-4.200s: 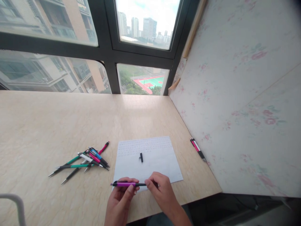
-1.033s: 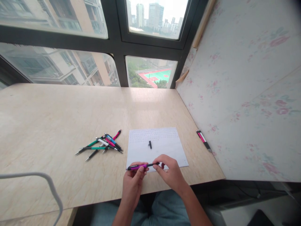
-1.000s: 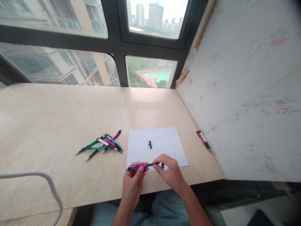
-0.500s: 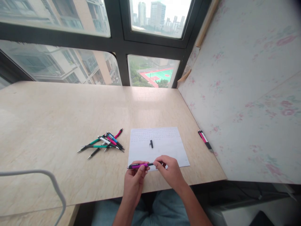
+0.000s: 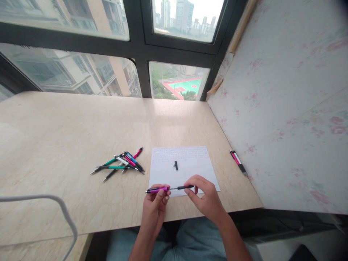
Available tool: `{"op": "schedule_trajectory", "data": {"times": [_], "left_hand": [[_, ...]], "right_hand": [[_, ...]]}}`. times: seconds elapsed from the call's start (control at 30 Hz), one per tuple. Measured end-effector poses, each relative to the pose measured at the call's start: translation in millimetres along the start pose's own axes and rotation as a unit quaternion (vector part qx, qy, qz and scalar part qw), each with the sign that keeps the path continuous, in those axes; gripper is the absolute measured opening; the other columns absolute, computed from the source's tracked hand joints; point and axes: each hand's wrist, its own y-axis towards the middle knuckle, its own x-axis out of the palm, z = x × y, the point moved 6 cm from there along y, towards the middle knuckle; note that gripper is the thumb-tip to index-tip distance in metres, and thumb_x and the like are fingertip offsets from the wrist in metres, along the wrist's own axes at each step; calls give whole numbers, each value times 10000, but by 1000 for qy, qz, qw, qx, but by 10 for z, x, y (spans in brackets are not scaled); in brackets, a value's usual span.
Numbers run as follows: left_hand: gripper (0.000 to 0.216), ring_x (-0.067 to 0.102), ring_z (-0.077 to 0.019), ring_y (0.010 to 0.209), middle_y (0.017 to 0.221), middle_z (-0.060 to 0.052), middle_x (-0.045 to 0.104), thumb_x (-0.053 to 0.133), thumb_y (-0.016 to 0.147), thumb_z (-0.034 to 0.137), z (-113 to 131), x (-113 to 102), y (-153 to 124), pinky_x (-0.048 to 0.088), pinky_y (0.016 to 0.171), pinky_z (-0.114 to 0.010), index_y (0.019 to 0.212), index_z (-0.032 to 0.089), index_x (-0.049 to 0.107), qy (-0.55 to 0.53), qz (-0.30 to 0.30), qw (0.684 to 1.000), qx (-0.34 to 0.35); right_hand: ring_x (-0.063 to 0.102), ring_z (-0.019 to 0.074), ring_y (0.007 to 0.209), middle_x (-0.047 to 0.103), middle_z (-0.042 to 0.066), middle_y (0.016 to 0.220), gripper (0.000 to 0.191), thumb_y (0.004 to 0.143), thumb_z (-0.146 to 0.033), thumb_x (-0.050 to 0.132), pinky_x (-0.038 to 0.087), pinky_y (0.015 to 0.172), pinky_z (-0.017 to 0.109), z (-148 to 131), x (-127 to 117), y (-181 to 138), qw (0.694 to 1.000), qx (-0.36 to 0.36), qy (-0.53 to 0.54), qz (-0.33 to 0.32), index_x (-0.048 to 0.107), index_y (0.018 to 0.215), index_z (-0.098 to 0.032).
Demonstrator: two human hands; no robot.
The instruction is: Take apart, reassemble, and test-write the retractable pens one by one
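Note:
My left hand point(image 5: 155, 204) is closed around the purple barrel of a pen point(image 5: 157, 190), held level over the paper's near edge. My right hand point(image 5: 203, 194) pinches a dark, slim pen refill point(image 5: 182, 187). A thin section of it bridges the gap to the barrel's open right end, and whether its tip is still inside I cannot tell. On the written sheet of paper point(image 5: 163, 170) lies a short black pen grip point(image 5: 176, 165), with a tiny metallic piece beside it.
Several pens point(image 5: 122, 163) lie in a crossed heap left of the paper. Two more pens point(image 5: 238, 162) rest by the papered wall point(image 5: 285, 108). A grey cable point(image 5: 61, 206) curves over the desk point(image 5: 81, 127) at the lower left. Windows stand behind.
My right hand has moved right, away from the barrel. More of the dark refill now shows between my hands. The left hand stays nearly in place.

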Motion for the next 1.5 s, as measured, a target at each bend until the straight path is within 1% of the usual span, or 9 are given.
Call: {"op": "schedule_trajectory", "data": {"times": [0.17,0.4,0.67,0.9,1.0,1.07,1.13,1.23,1.5], "left_hand": [[252,674,-97,698,869,-48,731,843,652,235,2,-34,8,532,602,-135,838,162,690,-19,4,1000,-1],[264,677,-99,700,862,-47,733,853,636,238,0,-29,9,529,603,-133,831,166,691,-18,5,1000,-4],[264,675,-94,701,867,-36,732,852,635,242,13,-2,-4,528,619,-136,832,168,692,-2,9,1000,-5],[262,675,-96,698,863,-37,728,849,639,243,20,10,-13,530,623,-143,827,164,686,6,13,1000,-7],[248,675,-102,698,867,-40,725,836,659,242,19,23,-11,530,617,-151,836,161,681,10,9,1000,-3],[236,678,-107,708,873,-40,724,824,677,243,16,44,-12,529,618,-157,843,162,676,16,4,1000,-3],[223,683,-114,725,880,-41,726,810,696,243,15,73,-16,529,630,-162,851,163,671,27,-3,1000,-5],[221,691,-123,735,890,-46,734,800,709,247,16,111,-28,532,651,-176,856,166,657,43,-9,999,-8],[286,707,-153,735,852,-67,745,804,701,283,-22,132,-36,550,677,-216,882,170,614,57,-15,998,-38]], "right_hand": [[628,163,767,689,43,899,141,857,-153,563,509,614,263,100,-128,-36,999,15,-21,20,666,929,-218],[641,193,826,690,63,923,148,858,-226,555,523,606,272,532,-184,-65,990,99,-58,86,691,913,-209],[605,223,834,678,66,845,131,840,-187,569,485,769,358,725,108,202,966,109,-202,115,696,862,-206],[610,218,833,697,79,883,142,881,-264,572,471,775,350,676,290,390,967,122,-187,121,698,900,-200],[610,182,743,696,64,858,237,937,-317,504,478,692,308,553,215,327,984,123,-90,95,696,887,-189],[625,164,741,696,52,829,328,982,-339,423,479,635,269,416,185,256,992,118,5,34,695,882,-186],[631,161,788,693,46,851,280,971,-327,460,482,642,256,241,172,180,994,90,41,-38,694,900,-190],[615,169,810,682,34,854,116,891,-234,594,483,659,264,58,153,100,995,41,-7,-86,700,932,-213],[592,190,863,665,31,871,163,865,-117,593,483,775,318,33,206,73,987,7,-101,-121,697,916,-232]]}}
